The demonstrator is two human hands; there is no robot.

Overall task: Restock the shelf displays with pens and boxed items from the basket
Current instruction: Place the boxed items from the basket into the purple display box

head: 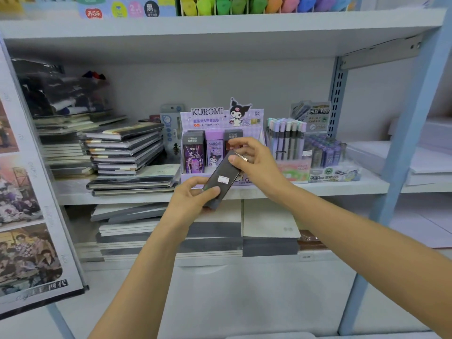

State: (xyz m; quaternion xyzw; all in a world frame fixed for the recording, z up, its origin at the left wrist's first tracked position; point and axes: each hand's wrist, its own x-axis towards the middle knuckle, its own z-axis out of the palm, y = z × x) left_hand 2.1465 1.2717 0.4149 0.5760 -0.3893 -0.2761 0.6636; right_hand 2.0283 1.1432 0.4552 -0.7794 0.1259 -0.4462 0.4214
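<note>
- Two bare forearms reach up from the bottom of the view toward a white shelf (342,187) of stationery.
- The left hand (193,199) is closed around the lower end of a slim dark box (221,179), thumb on top.
- The right hand (254,159) pinches the box's upper end between thumb and fingers.
- The box hangs tilted in the air, just in front of a purple Kuromi display (220,143), not yet inside it.
- The display's right slot, behind the right hand, looks like the likely target; similar small boxes (194,152) stand upright in the left and middle slots.
- Risk: pushed in at this tilt, the box could catch the display's front lip or knock the standing boxes over.
- Pen racks (286,140) stand just to the right, where a wide wrist movement might brush them.
</note>
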